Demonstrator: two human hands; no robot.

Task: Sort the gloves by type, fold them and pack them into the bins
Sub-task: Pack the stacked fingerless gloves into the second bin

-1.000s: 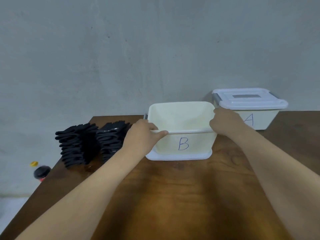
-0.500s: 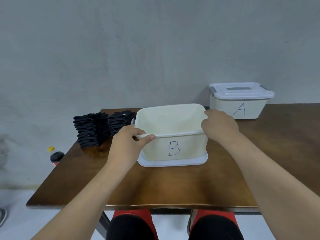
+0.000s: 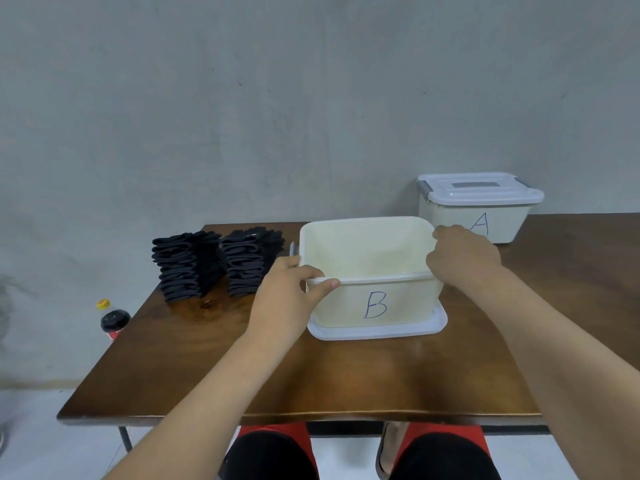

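The cream rectangular plastic bin point(image 3: 341, 308) bears a blue B; under it, a white plastic lid point(image 3: 381, 331) and dark brown wooden table point(image 3: 346, 379); left of it, black folded fabric gloves point(image 3: 188, 268).

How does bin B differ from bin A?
Bin B is open and stands on a white lid; bin A is closed. The left hand and right hand grip bin B's rim; nothing touches bin A. Bin B is nearer; bin A stands farther back. Both are cream plastic.
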